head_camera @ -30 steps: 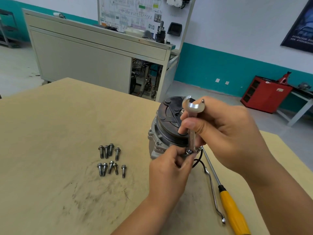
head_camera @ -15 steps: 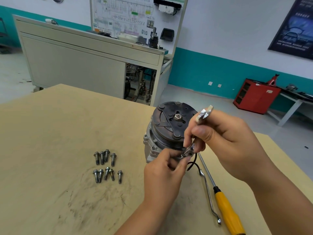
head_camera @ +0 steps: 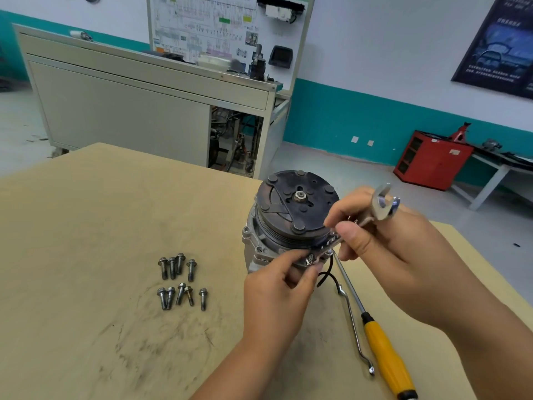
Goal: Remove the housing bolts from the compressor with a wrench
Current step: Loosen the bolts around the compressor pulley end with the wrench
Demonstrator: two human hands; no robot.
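Steel on the left: nine loose bolts [head_camera: 172,267] lie in two rows on the bench [head_camera: 86,212], left of the compressor and well apart from it, untouched.
Left hand [head_camera: 277,295]: thumb and forefinger are curled in a pinch on the wrench's lower end, where it sits on the seated bolt [head_camera: 311,258]; the other fingers are folded under.
Compressor [head_camera: 297,206]: stands near the bench's far right edge, its dark clutch plate up and tipped towards the camera. The seated bolt is in its flange on the near side, and a black wire [head_camera: 328,277] loops out below.
Wrench [head_camera: 382,206]: slants up to the right from the seated bolt, its free open end above the right hand.
Right hand [head_camera: 398,255]: thumb and fingers are closed round the wrench's shaft.
Right of the hands: a yellow-handled screwdriver [head_camera: 386,356] and a bent rod [head_camera: 353,321] lie side by side on the bench.
Change: a second ago the wrench stood nearly upright, its free end over the clutch plate. It has since swung down to the right, both hands keeping their hold. The count of loose bolts is the same.
Meaning: probably one turning stroke on this bolt. It is not out yet, so more strokes look needed. Whether other bolts remain I cannot tell.
Surface: pale board, scuffed with dark marks towards the near edge.
Room: a grey cabinet [head_camera: 115,111], a wiring board [head_camera: 207,24] behind it, a teal-banded wall, a red cabinet [head_camera: 432,160] and a dark poster [head_camera: 501,44].
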